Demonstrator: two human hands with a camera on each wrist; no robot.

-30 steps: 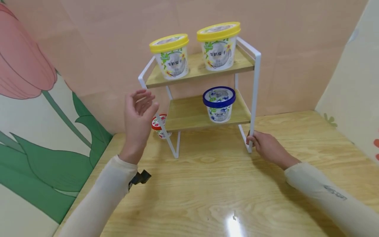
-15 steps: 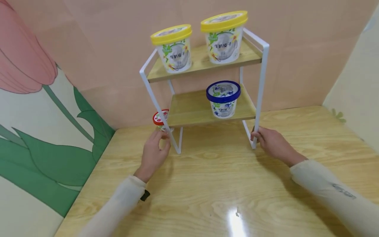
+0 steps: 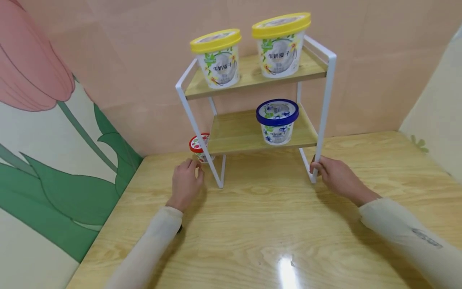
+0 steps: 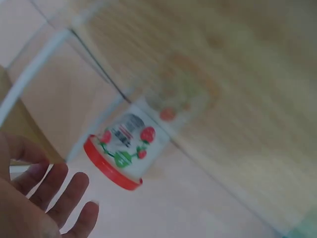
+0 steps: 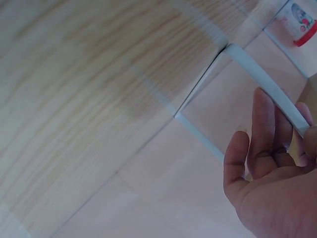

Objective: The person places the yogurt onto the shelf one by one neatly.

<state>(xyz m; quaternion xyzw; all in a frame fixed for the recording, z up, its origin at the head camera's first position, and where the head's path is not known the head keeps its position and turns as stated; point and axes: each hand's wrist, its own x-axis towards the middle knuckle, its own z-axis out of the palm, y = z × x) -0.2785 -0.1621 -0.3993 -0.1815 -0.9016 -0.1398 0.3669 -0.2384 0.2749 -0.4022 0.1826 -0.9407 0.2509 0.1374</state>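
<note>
In the head view a two-tier rack (image 3: 324, 104), with white metal legs and wooden shelves, stands on the table. My right hand (image 3: 335, 176) pinches its front right leg (image 5: 267, 82) near the foot, as the right wrist view also shows. My left hand (image 3: 186, 181) is near the table, left of the front left leg, its fingers loosely bent and holding nothing. Just beyond those fingers stands a red-lidded white tub (image 4: 130, 144) with strawberry pictures. Part of that tub is hidden behind the leg in the head view.
Two yellow-lidded tubs (image 3: 221, 66) (image 3: 280, 56) stand on the top shelf (image 3: 247, 68). A blue-lidded tub (image 3: 277, 132) is on the lower shelf (image 3: 231, 130), toward the right. Behind the wooden table (image 3: 249, 224) rises a pink wall (image 3: 144, 60).
My left hand has come down from beside the upper rack to near the table by the red-lidded tub. My right hand keeps its hold on the leg. The head view has shifted slightly.
</note>
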